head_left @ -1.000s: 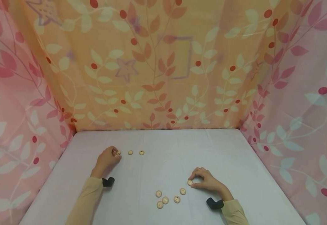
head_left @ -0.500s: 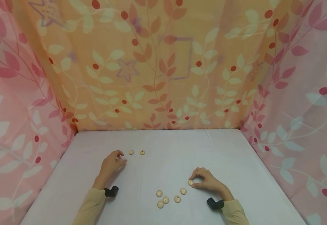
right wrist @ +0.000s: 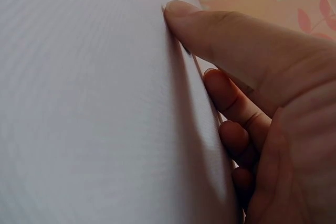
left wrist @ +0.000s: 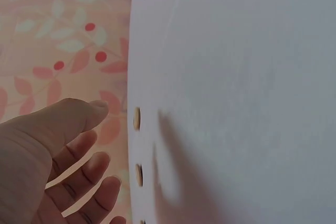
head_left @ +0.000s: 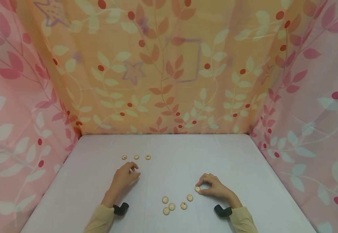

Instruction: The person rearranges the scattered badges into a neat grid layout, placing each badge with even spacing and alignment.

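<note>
My left hand [head_left: 124, 176] hovers just in front of a row of 3 small beige wooden discs with dark markings. Its fingers are loosely bent with nothing between them, and the thumb stands apart in the left wrist view. The row holds a left disc [head_left: 124, 157], a middle disc [head_left: 136, 157] and a right disc [head_left: 148, 157]. Farther right and closer to me, my right hand [head_left: 212, 187] pinches another wooden disc [head_left: 197, 189] between thumb and forefinger at the table. In the right wrist view the thumb and fingers mostly hide that disc.
Several more discs lie loosely near the front middle, among them an upper-right disc [head_left: 190, 197], a disc with a dark mark [head_left: 184, 205] and a lower-left disc [head_left: 166, 211]. The white table [head_left: 215, 152] ends at a patterned back curtain [head_left: 163, 81], with curtains on both sides.
My left hand has let go of the left disc in the row and moved right and closer to me, leaving that disc in view. The right hand keeps its pinch in place.
</note>
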Available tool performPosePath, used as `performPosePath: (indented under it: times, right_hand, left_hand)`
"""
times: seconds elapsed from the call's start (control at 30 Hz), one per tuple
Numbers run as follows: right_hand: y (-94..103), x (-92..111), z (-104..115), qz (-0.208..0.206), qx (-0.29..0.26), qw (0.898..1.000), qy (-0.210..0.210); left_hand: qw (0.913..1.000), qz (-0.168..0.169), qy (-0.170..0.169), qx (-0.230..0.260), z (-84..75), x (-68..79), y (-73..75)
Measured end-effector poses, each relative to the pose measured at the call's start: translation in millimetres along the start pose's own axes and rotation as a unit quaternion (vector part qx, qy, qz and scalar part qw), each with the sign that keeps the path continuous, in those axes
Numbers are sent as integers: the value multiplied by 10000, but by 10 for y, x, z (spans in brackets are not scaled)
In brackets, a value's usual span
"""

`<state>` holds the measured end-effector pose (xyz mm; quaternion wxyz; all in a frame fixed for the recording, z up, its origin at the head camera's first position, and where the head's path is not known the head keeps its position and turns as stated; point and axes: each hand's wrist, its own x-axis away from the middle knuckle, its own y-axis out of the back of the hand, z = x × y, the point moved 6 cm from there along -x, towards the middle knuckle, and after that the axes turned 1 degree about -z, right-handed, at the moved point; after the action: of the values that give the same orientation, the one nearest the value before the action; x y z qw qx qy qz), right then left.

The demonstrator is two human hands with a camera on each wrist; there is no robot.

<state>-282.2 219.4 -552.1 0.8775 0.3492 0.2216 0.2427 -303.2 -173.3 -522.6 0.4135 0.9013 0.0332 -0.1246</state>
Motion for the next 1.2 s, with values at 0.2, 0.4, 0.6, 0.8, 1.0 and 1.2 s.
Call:
performPosePath:
  times: [0.2, 0.4, 0.6, 0.8, 1.0, 1.2]
  right_hand:
    - [-5, 5, -9, -31, 37, 10000, 25]
    - [-11, 18, -7, -116, 85, 9998, 115]
    - [-7, 13, -9, -74, 84, 9999, -19]
    - [4, 12, -1, -107, 71, 9999, 95]
    - [-12, 11, -2, -220, 35, 9996, 198]
    - [-26, 15, -7, -338, 155, 9989, 302]
  left_hand:
    - [9997, -111, -212, 39, -136, 134, -63]
    - [9994, 42, -348, 47, -284, 243, -146]
    - [9986, 249, -473, -7, -372, 304, -265]
    - [9958, 226, -887, -52, -511, 363, -338]
    - [9911, 519, -1212, -185, -622, 418, -430]
    - [9850, 978, -1412, -174, -704, 481, -540]
